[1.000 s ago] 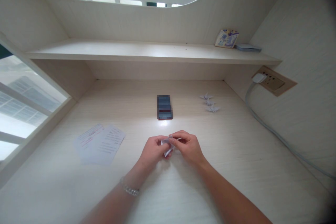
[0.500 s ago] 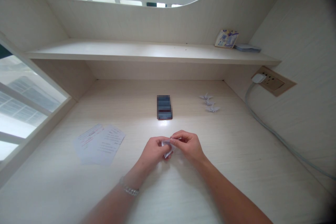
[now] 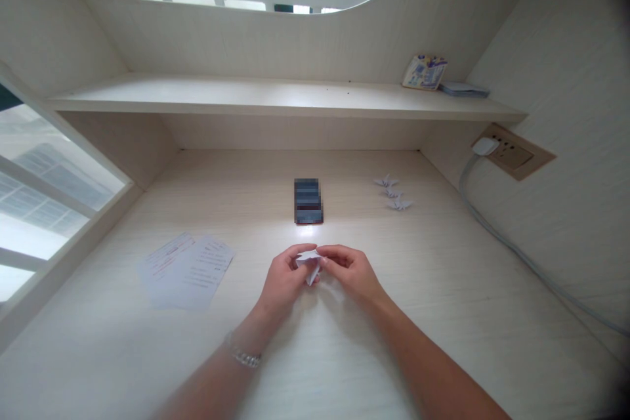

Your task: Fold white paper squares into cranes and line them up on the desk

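Between my two hands is a small folded piece of white paper (image 3: 309,256), held just above the desk. My left hand (image 3: 288,275) grips it from the left, thumb pressed on its face and fingers behind. From the right, my right hand (image 3: 349,269) pinches its edge between thumb and index finger. Fingers cover part of the paper, so its full shape is hidden. Straight ahead lies a dark phone-like rectangle (image 3: 308,201), its surface pixelated. Further right stand three small folded paper cranes (image 3: 392,193) in a short row.
Overlapping sheets of paper (image 3: 189,272) with writing lie at the left on the pale desk (image 3: 236,177). A shelf (image 3: 275,95) spans the back, bearing a small packet (image 3: 425,72). A grey cable (image 3: 516,249) runs down the right from a wall socket (image 3: 516,152).
The folded paper has turned and shifted slightly up and left, showing more of its upper part. My left fingers have spread behind it, and the right fingertips have moved onto its edge.
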`<state>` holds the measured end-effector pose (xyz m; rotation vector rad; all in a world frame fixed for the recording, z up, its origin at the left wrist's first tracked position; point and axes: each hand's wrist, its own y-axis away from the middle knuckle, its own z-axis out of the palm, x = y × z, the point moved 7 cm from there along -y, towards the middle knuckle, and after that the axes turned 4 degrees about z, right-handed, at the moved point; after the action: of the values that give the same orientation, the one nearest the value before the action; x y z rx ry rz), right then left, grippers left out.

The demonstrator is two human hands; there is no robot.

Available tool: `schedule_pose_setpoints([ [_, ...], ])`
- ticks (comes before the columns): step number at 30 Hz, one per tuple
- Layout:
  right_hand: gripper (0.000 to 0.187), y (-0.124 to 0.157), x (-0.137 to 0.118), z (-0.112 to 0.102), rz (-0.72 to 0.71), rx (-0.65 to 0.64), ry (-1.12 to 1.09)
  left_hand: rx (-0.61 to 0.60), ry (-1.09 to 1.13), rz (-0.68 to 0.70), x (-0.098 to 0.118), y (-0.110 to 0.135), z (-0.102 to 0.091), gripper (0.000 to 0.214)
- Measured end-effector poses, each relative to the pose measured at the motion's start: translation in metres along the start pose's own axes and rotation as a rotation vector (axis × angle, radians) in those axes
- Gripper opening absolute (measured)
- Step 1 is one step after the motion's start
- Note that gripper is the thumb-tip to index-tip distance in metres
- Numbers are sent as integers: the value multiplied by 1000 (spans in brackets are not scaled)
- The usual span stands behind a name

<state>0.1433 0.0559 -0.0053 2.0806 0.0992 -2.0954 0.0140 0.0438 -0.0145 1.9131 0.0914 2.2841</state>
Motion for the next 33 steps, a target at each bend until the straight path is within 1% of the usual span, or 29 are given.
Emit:
schedule_pose_setpoints([
  [3, 26, 2, 3, 4, 38, -19, -28, -19, -23, 22, 0, 0, 0, 39],
  [7, 20, 3, 3, 0, 30, 42, 37, -6, -104, 99, 5, 1, -2, 39],
  [10, 19, 3, 1, -3, 0, 73, 43, -8, -119, 149, 8, 3, -2, 39],
  [12, 20, 4, -3, -3, -33, 63, 48, -12, -128, 170, 9, 3, -2, 38],
  [15, 21, 5, -8, 1, -100, 9, 82, -15, -158, 194, 10, 4, -2, 37],
  [18, 21, 5, -9, 2, -119, -20, 105, -24, -158, 190, 8, 3, -3, 37],
  [25, 19, 0, 0, 0, -39, -56, 95, -39, -79, 192, 9, 4, 1, 33],
  [33, 23, -4, 16, -4, 99, 25, -126, -78, 43, 110, 7, 6, 5, 34],
])
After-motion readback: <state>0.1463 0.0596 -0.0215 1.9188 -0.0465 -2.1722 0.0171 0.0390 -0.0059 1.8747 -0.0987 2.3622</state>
